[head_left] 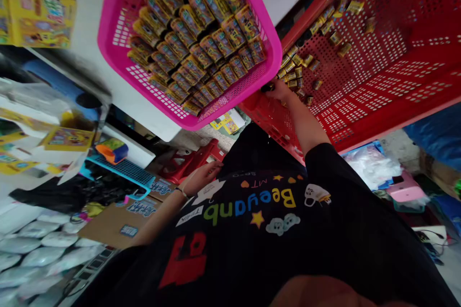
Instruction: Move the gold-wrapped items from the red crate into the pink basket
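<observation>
My right hand [280, 91] reaches over the near left rim of a large red perforated crate [363, 72]. Its fingers are closed around a small dark-ended jar [267, 87], partly hidden by the hand. Loose small yellow-labelled jars [293, 74] lie inside the crate beside it. To the left of that hand, a pink plastic basket [275, 53] holds rows of yellow-labelled cylindrical jars [201, 50]. My left hand [201, 177] hangs low near the front of my black shirt [248, 244], fingers loosely extended, with nothing visible in it.
The pink basket stands on a white table [133, 105]. A yellow printed box [43, 19] is at upper left. Below it are a blue basket [122, 170], cardboard boxes [111, 223] and white plastic-wrapped packs [32, 244]. A red stool [187, 163] stands beneath the table.
</observation>
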`<move>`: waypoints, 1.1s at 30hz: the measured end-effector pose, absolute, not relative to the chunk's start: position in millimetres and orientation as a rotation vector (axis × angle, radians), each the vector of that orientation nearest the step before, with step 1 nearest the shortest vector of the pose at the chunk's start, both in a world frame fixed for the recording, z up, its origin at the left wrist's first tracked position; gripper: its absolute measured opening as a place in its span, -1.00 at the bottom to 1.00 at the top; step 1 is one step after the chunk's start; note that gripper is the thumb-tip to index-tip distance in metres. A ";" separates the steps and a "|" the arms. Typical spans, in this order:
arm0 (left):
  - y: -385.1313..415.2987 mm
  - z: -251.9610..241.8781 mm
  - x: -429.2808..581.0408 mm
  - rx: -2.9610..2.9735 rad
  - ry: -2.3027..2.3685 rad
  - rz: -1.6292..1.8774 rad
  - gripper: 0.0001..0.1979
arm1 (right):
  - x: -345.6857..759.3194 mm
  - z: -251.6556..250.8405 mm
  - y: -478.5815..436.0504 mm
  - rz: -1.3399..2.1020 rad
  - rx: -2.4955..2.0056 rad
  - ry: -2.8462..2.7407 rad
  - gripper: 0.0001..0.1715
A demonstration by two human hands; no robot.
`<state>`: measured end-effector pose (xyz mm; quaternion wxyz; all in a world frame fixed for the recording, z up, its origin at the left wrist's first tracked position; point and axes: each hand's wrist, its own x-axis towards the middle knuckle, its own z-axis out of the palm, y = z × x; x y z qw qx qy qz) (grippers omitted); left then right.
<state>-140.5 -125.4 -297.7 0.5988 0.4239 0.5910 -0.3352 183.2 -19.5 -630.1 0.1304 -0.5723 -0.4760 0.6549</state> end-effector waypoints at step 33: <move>-93.0 -288.3 -80.3 0.985 1.555 0.149 -0.33 | 75.7 -376.5 -112.0 1.825 -0.675 -1.204 0.03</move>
